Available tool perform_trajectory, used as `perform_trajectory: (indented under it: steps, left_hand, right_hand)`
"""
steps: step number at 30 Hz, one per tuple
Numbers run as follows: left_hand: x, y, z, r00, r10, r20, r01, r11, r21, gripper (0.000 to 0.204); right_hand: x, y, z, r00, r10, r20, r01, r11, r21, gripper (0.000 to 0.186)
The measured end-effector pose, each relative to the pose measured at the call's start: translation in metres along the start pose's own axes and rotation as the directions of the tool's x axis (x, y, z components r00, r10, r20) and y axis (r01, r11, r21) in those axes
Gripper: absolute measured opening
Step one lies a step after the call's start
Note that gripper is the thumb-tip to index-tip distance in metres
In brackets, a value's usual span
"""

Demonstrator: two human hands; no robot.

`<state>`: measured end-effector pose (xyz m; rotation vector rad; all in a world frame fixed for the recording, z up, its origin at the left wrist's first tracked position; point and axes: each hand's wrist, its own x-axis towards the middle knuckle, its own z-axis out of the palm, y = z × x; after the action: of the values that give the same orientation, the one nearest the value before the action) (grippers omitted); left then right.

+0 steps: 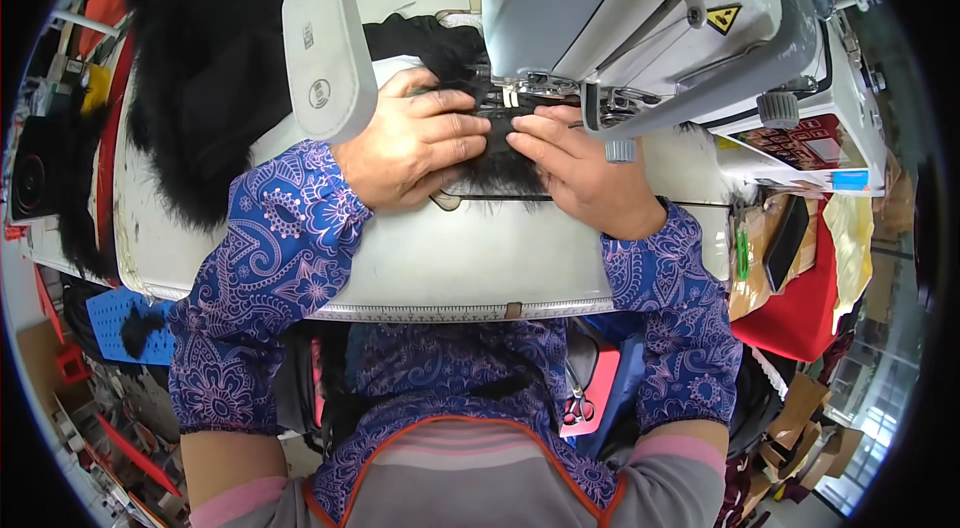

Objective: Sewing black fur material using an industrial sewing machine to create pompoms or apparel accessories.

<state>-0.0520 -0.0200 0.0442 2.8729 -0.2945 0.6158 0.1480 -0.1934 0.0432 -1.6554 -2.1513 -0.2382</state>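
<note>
A black furry fabric piece (495, 168) lies under the needle area of a sewing machine (560, 3). My left hand (415, 143) is closed on its left side, the fingers close together and pointing right. From the other side my right hand (575, 163) holds the same piece, its fingertips near the presser foot (511, 96) and its thumb hidden. Only a narrow strip of fabric shows between the hands. Darker cloth runs back behind the left fingers. Both forearms wear blue patterned sleeves.
A large black fur-edged garment (215, 58) covers the table's left side. A grey oblong lamp-like head (328, 58) hangs over my left wrist. A measuring tape (440, 312) runs along the table's front edge. On the right are a dark phone (787, 243) and green-handled snips (741, 253).
</note>
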Motion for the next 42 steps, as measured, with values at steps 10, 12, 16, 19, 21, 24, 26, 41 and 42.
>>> perform_trajectory:
  steps: [10, 12, 16, 19, 21, 24, 26, 41, 42]
  left_hand:
    - [0.004, -0.001, 0.002, 0.993, -0.095, 0.076, 0.090, 0.994, 0.070, 0.037]
    - [0.008, -0.002, 0.002, 0.990, -0.134, 0.049, 0.130, 0.989, 0.070, 0.040]
    - [0.007, -0.005, 0.006, 0.985, -0.166, 0.037, 0.164, 0.984, 0.066, 0.042]
    - [0.006, -0.005, 0.008, 0.986, -0.165, 0.027, 0.163, 0.986, 0.038, 0.042]
    - [0.005, -0.005, 0.008, 0.987, -0.163, 0.018, 0.162, 0.986, 0.037, 0.043]
    - [0.006, -0.005, 0.008, 0.986, -0.164, 0.016, 0.163, 0.986, 0.046, 0.043]
    - [0.006, -0.005, 0.008, 0.987, -0.159, 0.015, 0.158, 0.986, 0.058, 0.043]
    - [0.003, -0.008, -0.001, 0.993, -0.119, 0.008, 0.118, 0.991, 0.060, 0.041]
    - [0.003, -0.008, -0.004, 0.993, -0.110, -0.031, 0.113, 0.987, 0.118, 0.037]
  right_hand:
    - [-0.001, 0.008, 0.005, 0.993, 0.121, -0.006, -0.121, 0.993, -0.015, 0.034]
    - [0.004, 0.009, 0.001, 0.988, 0.151, 0.015, -0.152, 0.988, 0.001, 0.033]
    - [0.002, 0.015, 0.007, 0.984, 0.172, 0.039, -0.172, 0.985, -0.007, 0.032]
    - [0.002, 0.014, 0.006, 0.988, 0.150, 0.033, -0.149, 0.987, -0.053, 0.032]
    - [0.003, 0.012, 0.005, 0.988, 0.150, 0.033, -0.148, 0.988, -0.048, 0.033]
    - [0.003, 0.012, 0.006, 0.989, 0.146, 0.025, -0.145, 0.989, -0.036, 0.034]
    - [0.004, 0.013, 0.006, 0.990, 0.138, 0.017, -0.138, 0.990, -0.030, 0.034]
    - [0.003, 0.017, 0.006, 0.981, 0.180, 0.070, -0.180, 0.984, -0.005, 0.034]
    - [0.004, 0.017, 0.004, 0.978, 0.186, 0.090, -0.186, 0.983, -0.010, 0.034]
